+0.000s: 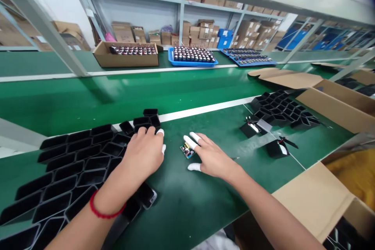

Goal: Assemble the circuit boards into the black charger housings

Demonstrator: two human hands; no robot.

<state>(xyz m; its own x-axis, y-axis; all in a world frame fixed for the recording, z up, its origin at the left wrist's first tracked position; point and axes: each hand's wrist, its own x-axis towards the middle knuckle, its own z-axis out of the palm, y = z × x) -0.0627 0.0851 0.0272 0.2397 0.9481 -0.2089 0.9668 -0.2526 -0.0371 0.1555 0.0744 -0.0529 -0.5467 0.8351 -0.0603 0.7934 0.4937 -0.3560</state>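
My left hand [145, 150] hovers at the right edge of a group of black plastic cases [93, 163]. Its fingers are bent, the capped thumb and index fingertip stand apart, and I see nothing between them; the other fingertips are hidden. My right hand [212, 156] reaches over a small circuit board [186, 150] lying on the green bench. Two capped fingers extend over the board's right part and cover it, while the thumb stays apart below. Whether they touch the board is unclear. White finger cots cover several fingertips.
More black cases [283, 109] stand at the right, near two separate cases [249, 129] with parts inside. Open cardboard boxes [336, 103] flank the right side. Across the bench are a carton [125, 60] and blue trays [191, 63] of components, beneath a metal frame.
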